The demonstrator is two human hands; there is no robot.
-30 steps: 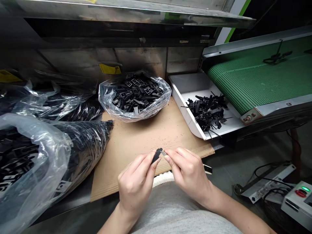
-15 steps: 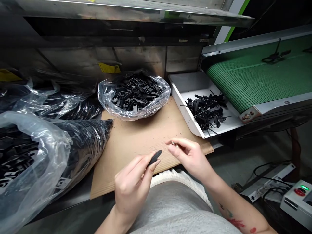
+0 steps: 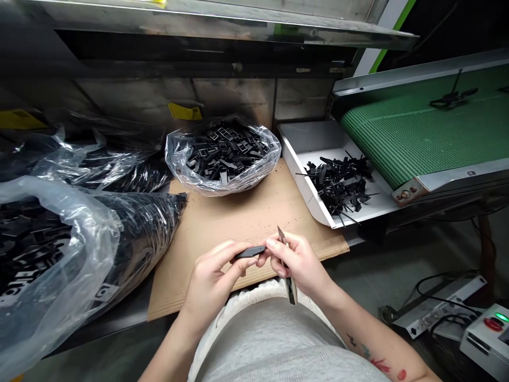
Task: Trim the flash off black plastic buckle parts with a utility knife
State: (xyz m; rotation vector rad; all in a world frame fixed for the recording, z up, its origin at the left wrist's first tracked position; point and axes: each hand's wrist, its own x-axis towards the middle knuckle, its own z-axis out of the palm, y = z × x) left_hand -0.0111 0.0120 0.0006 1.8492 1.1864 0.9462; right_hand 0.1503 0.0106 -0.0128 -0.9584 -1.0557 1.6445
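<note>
Over the near part of the cardboard sheet (image 3: 210, 223), my left hand (image 3: 214, 273) pinches a small elongated black plastic part (image 3: 250, 252) between thumb and fingers. My right hand (image 3: 298, 260) is closed around a utility knife (image 3: 292, 291); its blade points up and away from me, and the handle's end sticks out below the palm. The right fingertips are at the right end of the black part, seemingly touching it. Behind the hands, a clear plastic bag (image 3: 177, 178) stands open, full of similar black parts.
A white tray (image 3: 320, 209) with tangled black pieces lies at the right, below a green conveyor belt (image 3: 397, 127) carrying another black piece. A large plastic bag (image 3: 95, 239) of black parts fills the left. A metal ledge (image 3: 238, 24) spans the back.
My hands have come together, and the black part has turned from slanted to nearly level. The knife in my right hand has swung so that its blade and handle now show.
</note>
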